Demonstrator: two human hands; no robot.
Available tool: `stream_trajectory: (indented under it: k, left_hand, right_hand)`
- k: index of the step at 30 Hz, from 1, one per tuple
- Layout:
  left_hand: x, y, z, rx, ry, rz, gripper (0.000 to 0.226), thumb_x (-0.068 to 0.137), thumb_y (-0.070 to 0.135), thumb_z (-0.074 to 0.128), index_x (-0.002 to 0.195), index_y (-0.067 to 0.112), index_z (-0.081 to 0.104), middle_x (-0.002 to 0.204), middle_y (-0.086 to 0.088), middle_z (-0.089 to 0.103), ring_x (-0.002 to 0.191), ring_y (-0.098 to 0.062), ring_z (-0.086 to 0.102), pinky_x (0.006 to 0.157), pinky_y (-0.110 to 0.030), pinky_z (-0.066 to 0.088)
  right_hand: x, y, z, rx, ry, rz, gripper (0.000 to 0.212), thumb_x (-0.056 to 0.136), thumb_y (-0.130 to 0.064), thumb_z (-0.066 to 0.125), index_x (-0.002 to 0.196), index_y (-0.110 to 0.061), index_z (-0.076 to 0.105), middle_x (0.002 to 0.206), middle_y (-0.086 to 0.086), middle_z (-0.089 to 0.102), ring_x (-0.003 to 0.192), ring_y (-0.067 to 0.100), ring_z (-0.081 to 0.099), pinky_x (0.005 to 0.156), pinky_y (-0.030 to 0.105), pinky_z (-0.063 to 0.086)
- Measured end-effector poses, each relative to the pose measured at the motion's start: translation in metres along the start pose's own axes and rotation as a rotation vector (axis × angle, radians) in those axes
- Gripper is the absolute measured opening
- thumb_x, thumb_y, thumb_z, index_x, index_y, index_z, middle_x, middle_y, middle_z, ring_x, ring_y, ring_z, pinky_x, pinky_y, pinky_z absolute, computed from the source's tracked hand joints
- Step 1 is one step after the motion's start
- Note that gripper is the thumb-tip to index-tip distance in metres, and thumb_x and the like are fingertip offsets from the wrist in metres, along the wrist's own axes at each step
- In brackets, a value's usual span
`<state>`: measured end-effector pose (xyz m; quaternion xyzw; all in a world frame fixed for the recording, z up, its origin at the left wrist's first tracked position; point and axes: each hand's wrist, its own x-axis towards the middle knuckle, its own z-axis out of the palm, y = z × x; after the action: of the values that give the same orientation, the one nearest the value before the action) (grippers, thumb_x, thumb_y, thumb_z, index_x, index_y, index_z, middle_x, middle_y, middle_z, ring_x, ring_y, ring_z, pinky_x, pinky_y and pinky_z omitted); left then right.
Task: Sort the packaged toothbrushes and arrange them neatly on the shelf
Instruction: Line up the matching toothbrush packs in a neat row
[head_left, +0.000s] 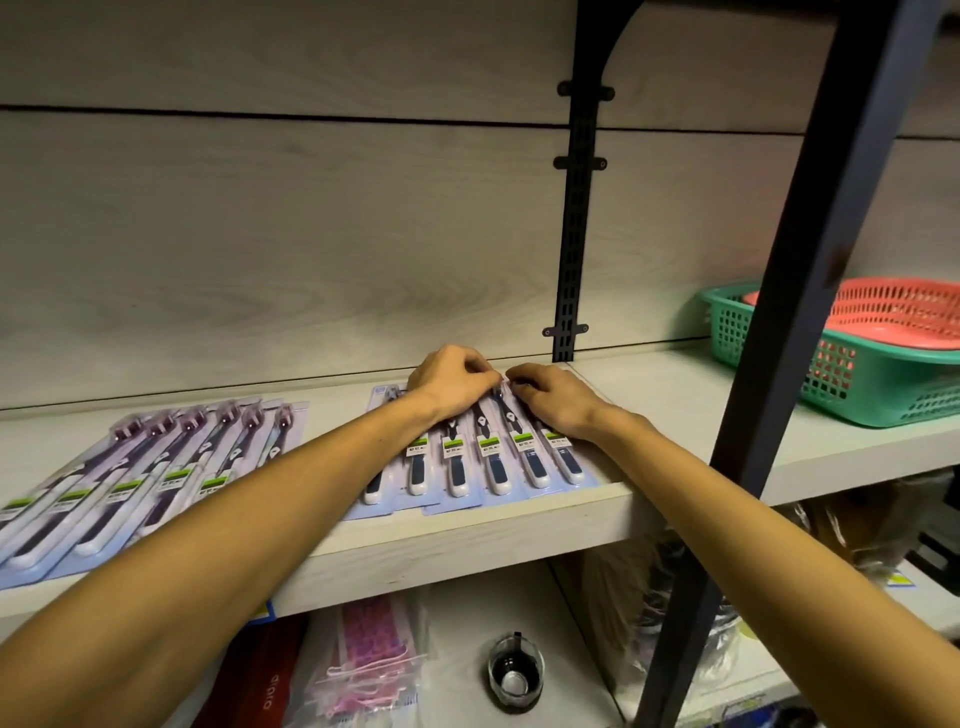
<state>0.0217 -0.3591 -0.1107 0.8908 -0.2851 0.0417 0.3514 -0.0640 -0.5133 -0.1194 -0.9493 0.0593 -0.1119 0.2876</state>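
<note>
Six blue-handled toothbrush packs (488, 462) overlap on the shelf (467, 540); left hand (449, 382) and right hand (553, 397) both curl onto their tops, six purple packs (156, 467) leftward.

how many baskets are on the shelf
2. A green basket sits at the right end of the shelf, partly behind the dark upright post. A red basket is nested inside it. More could be hidden past the right edge.

- Blue toothbrush packs (488, 457) lie flat in a neat overlapping row on the shelf (675, 395).
- Purple toothbrush packs (156, 467) lie fanned, tilted, farther left.
</note>
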Motion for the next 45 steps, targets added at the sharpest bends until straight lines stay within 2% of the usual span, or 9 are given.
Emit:
stream_trajectory:
  k: [6, 8, 11, 17, 23, 30, 34, 40, 45]
  left_hand:
    - [0.003, 0.01, -0.02, -0.044, -0.118, 0.052, 0.029, 0.101, 0.035, 0.054, 0.114, 0.014, 0.07, 0.119, -0.008, 0.071, 0.115, -0.028, 0.063, 0.102, -0.038, 0.048]
    - [-0.005, 0.008, -0.039, 0.127, -0.137, 0.129, 0.041, 0.102, 0.04, 0.052, 0.134, 0.017, 0.06, 0.135, -0.006, 0.063, 0.123, -0.025, 0.058, 0.107, -0.039, 0.044]
    - [-0.038, -0.005, -0.055, 0.451, -0.209, 0.12, 0.053, 0.1, 0.057, 0.043, 0.139, 0.023, 0.053, 0.143, -0.004, 0.054, 0.127, -0.026, 0.051, 0.106, -0.045, 0.043]
    - [-0.11, -0.03, -0.062, 0.466, -0.278, 0.109, 0.064, 0.102, 0.062, 0.021, 0.159, 0.034, 0.014, 0.168, 0.005, 0.011, 0.154, -0.021, 0.01, 0.122, -0.05, 0.018]
    - [-0.114, -0.013, -0.038, 0.485, -0.261, 0.025, 0.059, 0.105, 0.052, 0.018, 0.157, 0.026, 0.026, 0.165, 0.001, 0.022, 0.152, -0.025, 0.013, 0.121, -0.05, 0.021]
    - [-0.109, 0.017, -0.012, 0.533, -0.236, -0.06, 0.067, 0.101, 0.058, 0.012, 0.156, 0.022, 0.026, 0.166, -0.008, 0.02, 0.153, -0.036, 0.009, 0.122, -0.057, 0.013]
    - [-0.111, 0.024, -0.004, 0.492, -0.276, -0.025, 0.073, 0.099, 0.065, 0.011, 0.158, 0.023, 0.024, 0.167, -0.008, 0.015, 0.154, -0.036, 0.006, 0.124, -0.051, 0.011]
    - [-0.111, 0.024, -0.009, 0.403, -0.32, 0.031, 0.084, 0.093, 0.076, 0.006, 0.159, 0.027, 0.021, 0.168, -0.003, 0.01, 0.155, -0.03, 0.0, 0.125, -0.05, 0.006]
    - [-0.122, 0.015, -0.034, 0.032, -0.343, 0.056, 0.072, 0.099, 0.07, 0.02, 0.16, 0.033, 0.01, 0.167, 0.01, 0.002, 0.155, -0.017, -0.005, 0.126, -0.042, -0.003]
  right_hand:
    - [-0.007, -0.002, -0.005, -0.042, 0.04, -0.044, 0.039, 0.102, -0.023, 0.048, 0.139, -0.014, 0.057, 0.143, 0.007, 0.055, 0.133, 0.024, 0.05, 0.111, 0.031, 0.037]
    - [-0.009, -0.008, -0.008, -0.101, 0.085, -0.105, 0.04, 0.1, -0.024, 0.051, 0.137, -0.013, 0.058, 0.145, 0.007, 0.053, 0.134, 0.025, 0.048, 0.113, 0.034, 0.036]
    - [-0.019, -0.02, -0.009, -0.175, 0.062, -0.143, 0.044, 0.099, -0.037, 0.052, 0.136, -0.015, 0.059, 0.143, 0.007, 0.054, 0.129, 0.026, 0.051, 0.108, 0.041, 0.042]
    - [-0.048, -0.029, 0.004, -0.324, 0.029, -0.15, 0.046, 0.098, -0.046, 0.048, 0.134, -0.021, 0.06, 0.139, 0.008, 0.054, 0.123, 0.03, 0.053, 0.101, 0.045, 0.047]
    - [-0.053, -0.029, 0.002, -0.319, -0.081, -0.124, 0.047, 0.106, -0.042, 0.032, 0.138, -0.016, 0.055, 0.146, 0.011, 0.05, 0.133, 0.031, 0.046, 0.109, 0.041, 0.038]
    - [-0.056, -0.009, -0.012, -0.295, -0.132, -0.048, 0.067, 0.099, -0.067, 0.028, 0.15, -0.025, 0.042, 0.161, 0.002, 0.031, 0.149, 0.022, 0.026, 0.118, 0.042, 0.024]
    - [-0.059, 0.002, -0.017, -0.337, -0.193, -0.03, 0.063, 0.101, -0.063, 0.026, 0.155, -0.031, 0.031, 0.165, -0.005, 0.021, 0.153, 0.014, 0.012, 0.122, 0.036, 0.011]
    - [-0.068, -0.006, -0.015, -0.43, -0.2, -0.03, 0.057, 0.106, -0.052, 0.017, 0.157, -0.03, 0.028, 0.166, -0.005, 0.018, 0.154, 0.014, 0.01, 0.121, 0.032, 0.009]
    - [-0.084, -0.025, -0.015, -0.431, -0.033, 0.052, 0.046, 0.105, -0.045, 0.029, 0.139, -0.026, 0.053, 0.15, 0.005, 0.048, 0.137, 0.025, 0.044, 0.115, 0.044, 0.029]
